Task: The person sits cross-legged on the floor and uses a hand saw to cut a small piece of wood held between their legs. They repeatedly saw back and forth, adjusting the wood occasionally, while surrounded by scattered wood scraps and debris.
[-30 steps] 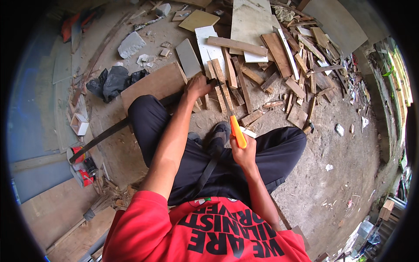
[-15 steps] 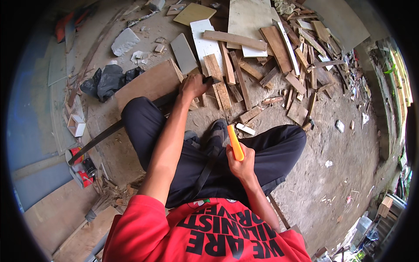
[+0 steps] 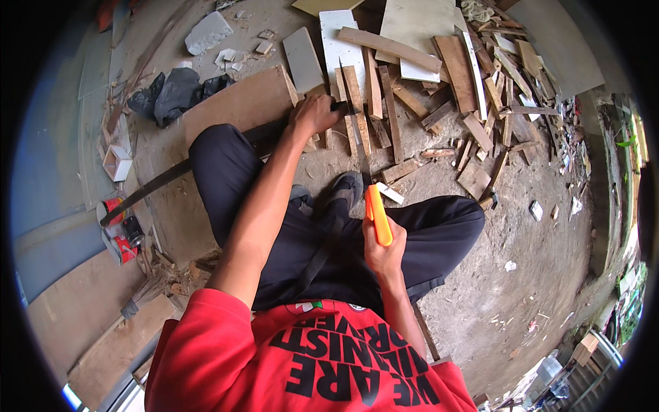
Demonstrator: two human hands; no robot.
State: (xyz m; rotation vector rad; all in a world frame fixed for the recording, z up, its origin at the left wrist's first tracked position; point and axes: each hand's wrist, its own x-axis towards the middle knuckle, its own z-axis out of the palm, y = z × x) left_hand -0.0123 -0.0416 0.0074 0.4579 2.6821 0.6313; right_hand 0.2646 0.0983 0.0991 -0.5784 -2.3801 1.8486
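Note:
My right hand (image 3: 384, 254) is wrapped round the orange handle of a hand saw (image 3: 379, 216) in front of my lap. Its thin blade runs forward across a narrow wooden board (image 3: 356, 96), which shows on both sides of the blade; how deep the blade sits in it I cannot tell. My left hand (image 3: 316, 115) is closed on the far end of a long dark bar (image 3: 165, 177), close beside that board. The bar slants back past my left knee, and part of it is hidden by my leg and arm.
Wood offcuts (image 3: 473, 130) lie piled ahead and to the right. A wide brown board (image 3: 240, 103) and a black plastic bag (image 3: 171, 96) are at the left. Red cans (image 3: 123, 248) stand by the bar's near end. A white piece (image 3: 390, 193) lies near my shoe (image 3: 347, 189).
The saw has turned, so its blade now shows lengthwise across the board. My right hand has shifted slightly right. My left hand keeps its grip, and the whole view has moved a little.

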